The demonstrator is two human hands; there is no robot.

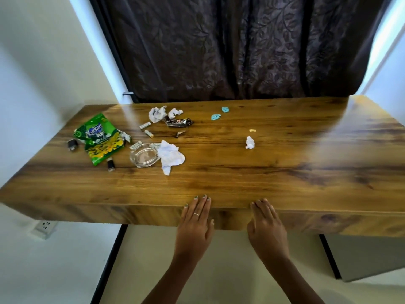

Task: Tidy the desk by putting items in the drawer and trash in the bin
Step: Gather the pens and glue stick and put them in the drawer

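Wood desk (285,172): snack bag (102,138), ashtray (143,157) (glass), paper wads (171,156).

Snack bag (103,139) lies left of ashtray (143,155) on desk (263,172).

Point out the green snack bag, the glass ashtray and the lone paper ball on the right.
green snack bag (101,139), head view, middle of its printed front.
glass ashtray (142,156), head view, its clear base.
paper ball (249,142), head view, its centre.

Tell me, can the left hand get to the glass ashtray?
Probably yes. The left hand lies open at the desk edge, and only bare wood lies between it and the ashtray.
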